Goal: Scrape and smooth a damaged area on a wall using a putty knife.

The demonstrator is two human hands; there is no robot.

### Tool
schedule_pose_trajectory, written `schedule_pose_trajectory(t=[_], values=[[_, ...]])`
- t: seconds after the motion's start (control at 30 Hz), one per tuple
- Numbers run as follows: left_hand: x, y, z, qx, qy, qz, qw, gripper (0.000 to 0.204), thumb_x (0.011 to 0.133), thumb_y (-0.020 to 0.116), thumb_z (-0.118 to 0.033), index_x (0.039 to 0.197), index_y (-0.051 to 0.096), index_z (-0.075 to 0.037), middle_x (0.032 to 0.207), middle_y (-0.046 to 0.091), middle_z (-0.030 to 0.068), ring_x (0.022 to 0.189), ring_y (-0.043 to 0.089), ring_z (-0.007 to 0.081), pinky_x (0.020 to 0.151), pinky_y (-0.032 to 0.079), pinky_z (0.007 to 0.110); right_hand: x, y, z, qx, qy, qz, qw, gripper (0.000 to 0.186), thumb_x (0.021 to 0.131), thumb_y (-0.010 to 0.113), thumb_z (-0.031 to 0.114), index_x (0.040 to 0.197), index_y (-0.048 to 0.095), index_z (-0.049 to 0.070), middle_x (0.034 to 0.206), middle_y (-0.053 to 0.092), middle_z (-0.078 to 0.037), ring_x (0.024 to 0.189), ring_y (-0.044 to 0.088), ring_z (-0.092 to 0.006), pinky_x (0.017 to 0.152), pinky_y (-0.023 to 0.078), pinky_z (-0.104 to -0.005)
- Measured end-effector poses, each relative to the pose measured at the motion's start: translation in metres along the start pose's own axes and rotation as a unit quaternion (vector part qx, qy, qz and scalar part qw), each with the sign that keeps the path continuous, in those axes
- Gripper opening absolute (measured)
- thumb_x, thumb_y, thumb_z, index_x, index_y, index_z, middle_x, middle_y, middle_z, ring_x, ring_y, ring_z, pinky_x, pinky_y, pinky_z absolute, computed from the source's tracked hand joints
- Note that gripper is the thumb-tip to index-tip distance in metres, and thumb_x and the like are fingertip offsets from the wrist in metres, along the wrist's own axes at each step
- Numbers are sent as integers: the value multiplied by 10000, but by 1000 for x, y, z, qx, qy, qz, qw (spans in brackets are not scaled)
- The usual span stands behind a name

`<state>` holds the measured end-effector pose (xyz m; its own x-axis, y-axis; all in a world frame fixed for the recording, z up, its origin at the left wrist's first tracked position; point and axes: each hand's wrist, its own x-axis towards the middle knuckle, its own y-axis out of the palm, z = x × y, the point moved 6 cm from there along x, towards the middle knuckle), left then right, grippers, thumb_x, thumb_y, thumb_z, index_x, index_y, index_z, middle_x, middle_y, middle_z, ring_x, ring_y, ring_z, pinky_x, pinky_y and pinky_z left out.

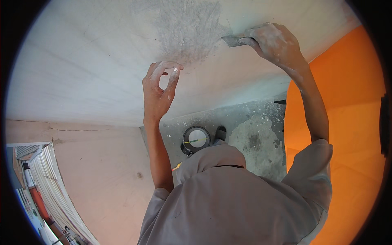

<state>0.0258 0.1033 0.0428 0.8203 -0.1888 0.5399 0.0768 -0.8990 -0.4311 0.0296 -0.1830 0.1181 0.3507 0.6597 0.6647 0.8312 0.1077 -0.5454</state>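
Grey scraper (232, 41) gripped in your right hand (275, 43) sits at the wall (94, 73), just beside the dark patch (185, 32). Your left hand (157, 96) curls into a ring near that patch; I cannot tell whether it pinches anything.

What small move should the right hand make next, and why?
Probably sweep the scraper leftward across the rough grey patch: the right hand grips it, and its blade sits by the patch's right edge.

This looks like a room under renovation: patched wall (185, 41), white-spattered concrete floor (245, 134).
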Motion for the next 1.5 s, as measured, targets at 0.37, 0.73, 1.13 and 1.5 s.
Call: schedule_pose_trajectory(t=[0.37, 0.73, 1.13, 1.5], values=[[1, 9, -12, 24, 23, 14, 999, 50, 948, 688, -85, 985, 717, -69, 989, 744, 50, 975, 635, 253, 817, 506, 373, 19, -1, 13, 8, -37, -27, 999, 202, 852, 795, 321, 915, 679, 168, 866, 669, -4, 782, 665, -207, 737, 540, -352], [-7, 26, -11, -17, -10, 32, 999, 85, 985, 661, -124, 1000, 715, -60, 974, 732, 62, 944, 650, 250, 782, 516, 375, -4, 22, 37, 82, -2, 54, 995, 123, 913, 754, 211, 937, 711, 99, 835, 690, -61, 775, 676, -246, 730, 546, -389], [-30, 5, 14, -32, -65, 24, 997, 95, 1003, 632, -96, 1010, 715, -50, 983, 734, 70, 867, 663, 216, 731, 504, 333, 11, -20, 7, 419, 372, 70, 825, 280, 1091, 543, 213, 1020, 692, -13, 680, 616, -35, 538, 504, -93, 506, 414, -283], [-61, -8, 41, -63, -136, 30, 988, 113, 1019, 611, -100, 1015, 705, -37, 959, 740, 50, 833, 659, 154, 714, 497, 301, 3, 43, 76, 493, 483, -8, 723, 351, 1082, 566, 275, 927, 669, -22, 601, 555, -44, 527, 490, -87, 506, 401, -280]])
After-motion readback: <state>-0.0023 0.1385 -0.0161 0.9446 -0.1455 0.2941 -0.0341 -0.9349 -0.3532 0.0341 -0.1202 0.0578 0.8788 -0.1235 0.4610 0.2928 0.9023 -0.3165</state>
